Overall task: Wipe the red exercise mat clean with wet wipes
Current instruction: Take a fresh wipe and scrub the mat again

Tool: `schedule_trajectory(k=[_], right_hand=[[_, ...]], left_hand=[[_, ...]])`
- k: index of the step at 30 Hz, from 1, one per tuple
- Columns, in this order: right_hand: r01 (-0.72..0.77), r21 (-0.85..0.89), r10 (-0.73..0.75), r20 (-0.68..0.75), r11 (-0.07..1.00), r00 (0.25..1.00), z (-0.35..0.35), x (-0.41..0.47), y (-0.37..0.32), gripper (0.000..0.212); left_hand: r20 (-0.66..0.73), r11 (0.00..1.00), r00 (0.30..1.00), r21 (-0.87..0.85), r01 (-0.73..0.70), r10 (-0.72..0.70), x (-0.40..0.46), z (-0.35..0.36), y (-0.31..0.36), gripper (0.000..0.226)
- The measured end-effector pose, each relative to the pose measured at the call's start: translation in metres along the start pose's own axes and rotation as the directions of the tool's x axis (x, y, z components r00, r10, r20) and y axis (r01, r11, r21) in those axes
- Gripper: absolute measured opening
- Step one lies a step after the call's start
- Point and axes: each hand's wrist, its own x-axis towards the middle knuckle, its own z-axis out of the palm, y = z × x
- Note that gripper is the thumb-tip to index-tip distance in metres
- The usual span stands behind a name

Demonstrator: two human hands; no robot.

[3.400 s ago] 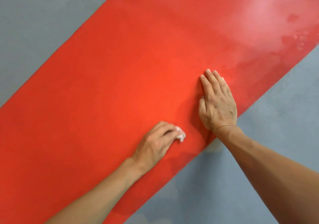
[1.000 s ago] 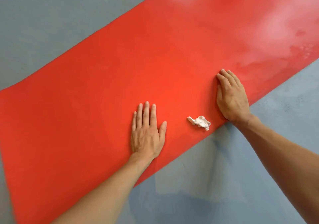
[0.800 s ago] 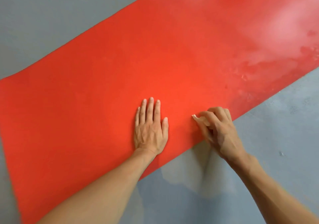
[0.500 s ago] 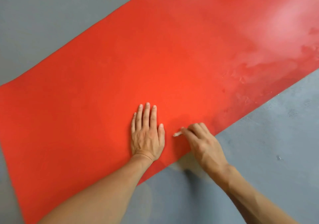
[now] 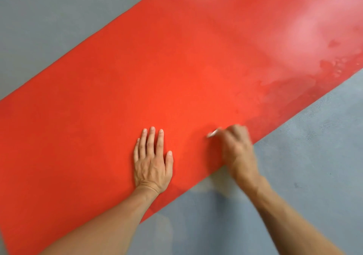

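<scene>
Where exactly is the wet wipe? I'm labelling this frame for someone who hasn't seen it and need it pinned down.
Start at the red mat lying slantwise across the grey floor. Near its lower edge the left hand lies flat, and beside it the blurred right hand curls round the wet wipe. Only a small white tip shows past the fingers, the one white thing on the mat.

So the long red foam exercise mat [image 5: 176, 74] lies diagonally on the grey concrete floor [image 5: 314, 166], running from lower left to upper right. Left hand [image 5: 152, 162] rests flat on the mat by its near edge. Right hand [image 5: 235, 148] is just beside it, to the right, over that edge, with what looks like a small crumpled white wet wipe [image 5: 213, 133] poking out (it's blurry).
</scene>
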Motion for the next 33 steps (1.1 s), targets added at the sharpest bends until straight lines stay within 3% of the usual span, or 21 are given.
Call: schedule_trajectory(k=[2, 4, 6, 9, 11, 13, 15, 16, 18, 21, 24, 28, 31, 33], right_hand=[[-0.204, -0.035, 0.195, -0.180, 0.978, 0.964, -0.013, 0.019, 0.030, 0.022], [-0.328, -0.050, 0.308, -0.233, 0.943, 0.922, -0.007, 0.018, 0.021, 0.020], [-0.237, -0.069, 0.228, -0.117, 0.969, 0.967, 0.013, -0.001, -0.012, 0.027], [0.049, -0.085, -0.039, 0.110, 0.995, 0.993, 0.016, -0.018, -0.028, 0.023], [0.075, -0.092, -0.066, 0.097, 0.993, 0.993, -0.003, 0.002, 0.002, 0.021], [-0.151, -0.106, 0.139, -0.110, 0.983, 0.984, -0.026, 0.029, 0.039, 0.018], [-0.418, -0.084, 0.372, -0.322, 0.905, 0.871, -0.035, 0.045, 0.057, 0.015], [-0.475, -0.077, 0.420, -0.358, 0.877, 0.834, -0.028, 0.045, 0.052, 0.017], [-0.420, -0.068, 0.386, -0.283, 0.905, 0.878, -0.010, 0.029, 0.025, 0.017], [-0.220, -0.075, 0.210, -0.120, 0.973, 0.970, -0.001, 0.006, 0.012, 0.013], [-0.146, -0.063, 0.145, -0.022, 0.987, 0.989, -0.007, 0.010, 0.025, 0.020], [-0.154, -0.075, 0.154, 0.003, 0.985, 0.988, -0.015, 0.020, 0.014, 0.018], [0.016, -0.112, -0.006, 0.090, 0.994, 0.996, -0.028, 0.027, 0.027, 0.020], [-0.091, -0.123, 0.096, 0.038, 0.988, 0.995, -0.045, 0.036, 0.051, 0.020]], left_hand=[[0.006, 1.000, 1.000, 0.001, 0.001, -0.001, -0.001, 0.000, -0.001, 0.071], [0.001, 1.000, 1.000, 0.001, -0.003, 0.003, -0.001, 0.000, -0.001, 0.071], [-0.013, 1.000, 1.000, -0.003, -0.007, 0.007, -0.001, -0.001, -0.001, 0.071], [-0.027, 1.000, 1.000, -0.018, -0.010, 0.009, -0.001, -0.003, 0.000, 0.070], [-0.019, 1.000, 1.000, -0.026, -0.003, 0.002, 0.001, -0.003, 0.002, 0.070], [-0.006, 1.000, 1.000, -0.028, -0.008, 0.008, 0.001, -0.001, 0.003, 0.071], [-0.004, 1.000, 1.000, -0.023, -0.016, 0.015, 0.000, 0.003, 0.001, 0.070], [-0.005, 1.000, 1.000, -0.013, -0.014, 0.013, 0.000, 0.003, -0.001, 0.070], [0.000, 1.000, 1.000, 0.006, -0.001, 0.001, 0.001, -0.001, 0.003, 0.069], [-0.024, 0.994, 0.997, -0.078, -0.073, 0.071, 0.024, -0.015, 0.040, 0.066], [-0.031, 0.968, 0.980, -0.154, -0.199, 0.197, 0.071, -0.019, 0.096, 0.067], [0.062, 0.979, 0.982, -0.102, -0.174, 0.181, 0.112, 0.001, 0.127, 0.074], [0.067, 0.981, 0.980, -0.066, -0.184, 0.188, 0.114, 0.009, 0.126, 0.073], [0.073, 0.979, 0.978, -0.076, -0.189, 0.195, 0.112, 0.007, 0.127, 0.072]])
